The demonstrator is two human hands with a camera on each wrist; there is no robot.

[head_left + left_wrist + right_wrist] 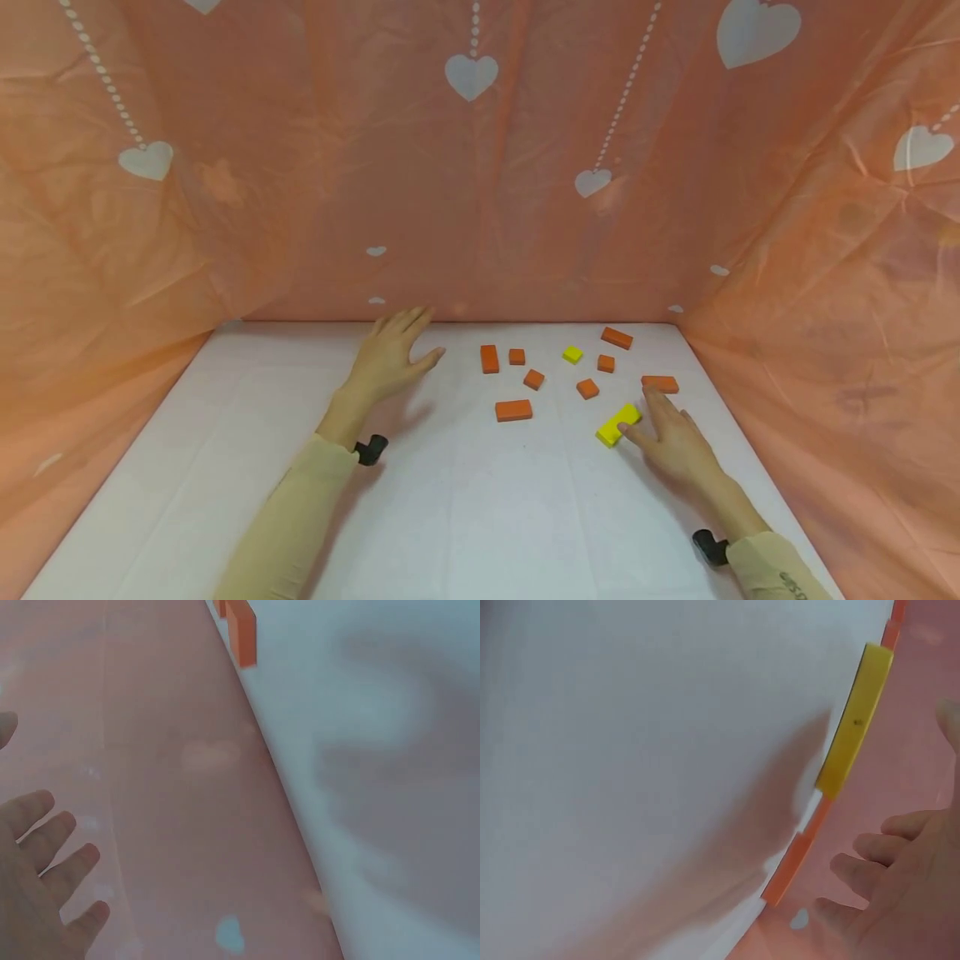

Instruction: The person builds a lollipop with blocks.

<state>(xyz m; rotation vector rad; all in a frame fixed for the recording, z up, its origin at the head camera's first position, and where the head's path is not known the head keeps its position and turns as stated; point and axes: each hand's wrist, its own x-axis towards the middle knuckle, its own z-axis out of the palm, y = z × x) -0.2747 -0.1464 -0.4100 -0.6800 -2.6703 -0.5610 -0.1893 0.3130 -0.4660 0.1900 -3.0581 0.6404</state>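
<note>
My left hand [382,360] is held over the far left part of the white table, fingers straight and spread, holding nothing. In the left wrist view its fingers [71,870] show against the pink cloth. On the right, my right hand [681,448] hovers with its fingers loosely extended. Its thumb overlaps a long yellow block [609,430] in the head view, and its fingertips overlap an orange block [663,382]. From the right wrist, the yellow block [855,720] appears apart from the hand [907,892], whose fingers grip nothing.
Between the hands lie several orange blocks, long ones [513,410] and small square ones [587,389]. A small yellow block [573,355] sits among them. Another long orange block [617,337] is near the back edge. Orange cloth [465,208] with hearts encloses the table [495,517].
</note>
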